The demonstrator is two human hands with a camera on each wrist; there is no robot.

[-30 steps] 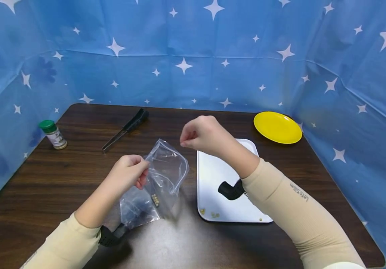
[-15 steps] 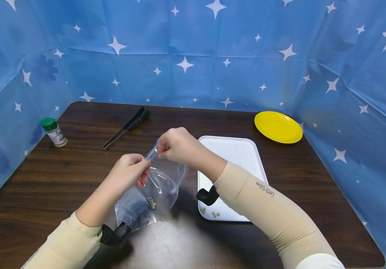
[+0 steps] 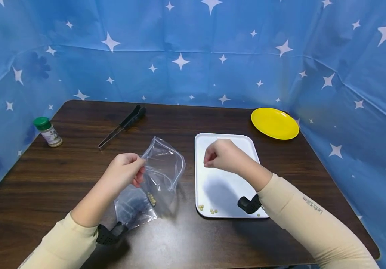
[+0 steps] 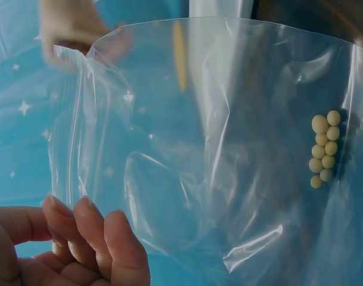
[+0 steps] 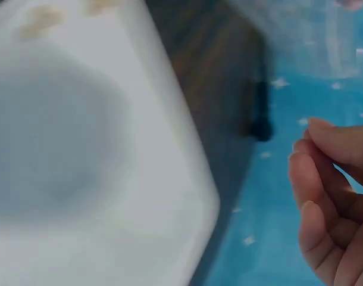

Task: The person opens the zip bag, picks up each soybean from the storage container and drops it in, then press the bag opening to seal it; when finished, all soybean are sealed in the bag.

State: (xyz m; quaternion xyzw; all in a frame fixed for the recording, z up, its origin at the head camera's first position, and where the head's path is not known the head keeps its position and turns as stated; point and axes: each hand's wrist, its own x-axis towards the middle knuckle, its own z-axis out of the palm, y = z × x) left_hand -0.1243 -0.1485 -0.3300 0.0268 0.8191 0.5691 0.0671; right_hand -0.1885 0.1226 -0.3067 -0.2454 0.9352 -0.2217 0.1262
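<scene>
Narrow gap between bag (image 3: 162,170) and tray (image 3: 224,188)

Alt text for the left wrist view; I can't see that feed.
A clear plastic zip bag fills most of the view, with small round pale-yellow balls clustered inside at right. At lower left, the left hand holds the bag's edge; the right hand shows blurred at upper left.

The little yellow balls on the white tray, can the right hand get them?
Probably yes: the right hand hovers above the white tray, no held thing shows in its fingers, and nothing seems to cover the yellow balls.
</scene>
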